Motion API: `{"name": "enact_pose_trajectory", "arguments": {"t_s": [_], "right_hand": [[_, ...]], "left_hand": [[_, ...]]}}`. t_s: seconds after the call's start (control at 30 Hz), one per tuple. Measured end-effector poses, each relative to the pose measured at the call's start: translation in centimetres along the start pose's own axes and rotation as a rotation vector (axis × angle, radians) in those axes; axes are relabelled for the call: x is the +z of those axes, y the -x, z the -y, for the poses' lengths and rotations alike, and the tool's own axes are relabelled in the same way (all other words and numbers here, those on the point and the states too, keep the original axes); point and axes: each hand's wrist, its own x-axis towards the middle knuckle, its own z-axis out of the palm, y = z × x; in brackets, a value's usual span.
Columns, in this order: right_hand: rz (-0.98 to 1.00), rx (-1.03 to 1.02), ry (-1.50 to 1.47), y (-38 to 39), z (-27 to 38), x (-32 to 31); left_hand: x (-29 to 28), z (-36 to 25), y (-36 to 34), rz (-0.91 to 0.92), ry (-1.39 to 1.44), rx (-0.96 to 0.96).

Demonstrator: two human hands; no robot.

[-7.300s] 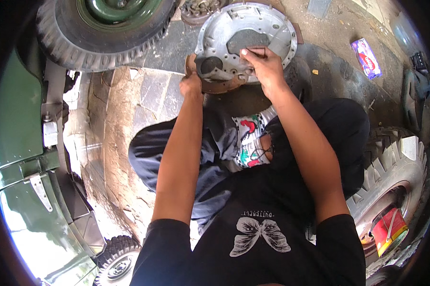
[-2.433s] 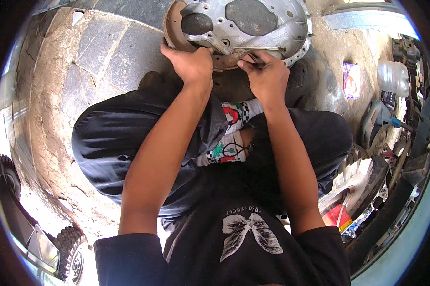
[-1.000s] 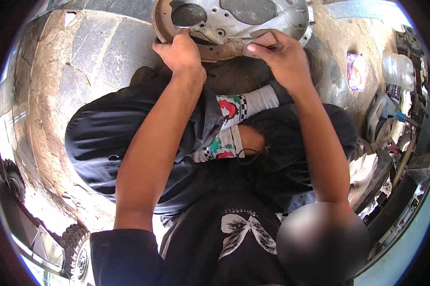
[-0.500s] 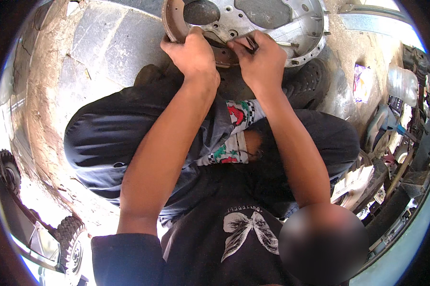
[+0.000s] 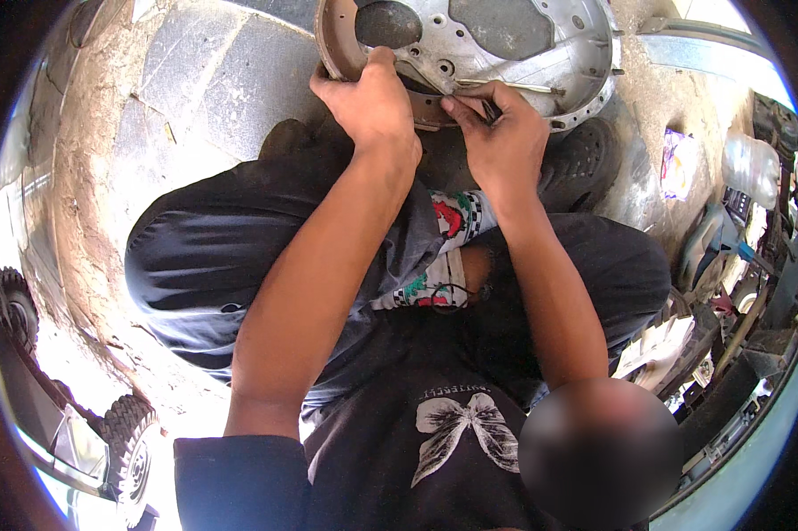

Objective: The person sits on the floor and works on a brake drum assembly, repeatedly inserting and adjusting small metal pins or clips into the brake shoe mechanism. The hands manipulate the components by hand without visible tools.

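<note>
Your left hand [image 5: 370, 102] clamps the curved brake shoe [image 5: 337, 44] against the round brake backing plate [image 5: 514, 40] on the paved ground; right hand [image 5: 503, 142] pinches a thin spring [image 5: 505, 86]. Shoe seated, spring apparently unhooked.

silver-grey brake plate [image 5: 505, 35] — perhaps rust-brown rim | black trousers [image 5: 204, 257] | sock [image 5: 447, 217] — white, red-green pattern

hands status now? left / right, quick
Left hand: closed, gripping the rusty brake shoe at the lower edge of the round metal backing plate.
Right hand: closed, pinching a thin dark tool against the plate.
</note>
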Motion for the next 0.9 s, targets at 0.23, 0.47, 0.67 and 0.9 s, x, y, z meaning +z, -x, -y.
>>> {"name": "enact_pose_trajectory", "arguments": {"t_s": [0.23,0.47,0.67,0.9], "right_hand": [[-0.026,0.022,-0.039,0.1,-0.8,0.3],[0.018,0.045,0.049,0.3,0.2,-0.2],[-0.042,0.083,-0.057,-0.7,-0.8,0.7],[0.007,0.098,0.043,-0.5,0.2,0.0]], "left_hand": [[0.3,-0.2,0.1,-0.032,0.038,-0.039],[0.1,-0.2,-0.3,-0.025,0.053,-0.053],[0.4,0.2,0.1,-0.015,0.023,-0.019],[0.0,1.0,-1.0,-0.025,0.073,-0.031]]}}
